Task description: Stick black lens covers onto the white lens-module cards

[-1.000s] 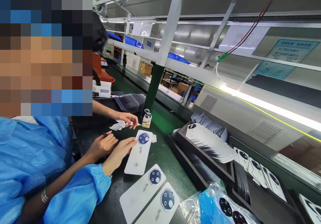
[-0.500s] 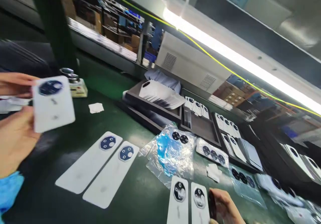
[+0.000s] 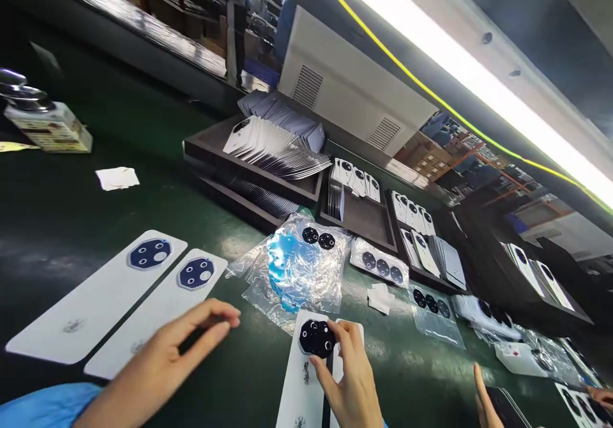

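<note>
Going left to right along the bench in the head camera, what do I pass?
Dispenser bottle, white wipe, crumpled plastic bag, row of black lens pieces, small clear bag of black lens pieces.

two long cards [image 3: 96,300] lie left of a plastic bag [image 3: 292,275], trays [image 3: 249,171] behind

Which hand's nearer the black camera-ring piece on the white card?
Right hand: its fingers are on the black camera-ring piece. The left hand is off to the piece's left, not touching it, over the neighbouring white card.
</note>
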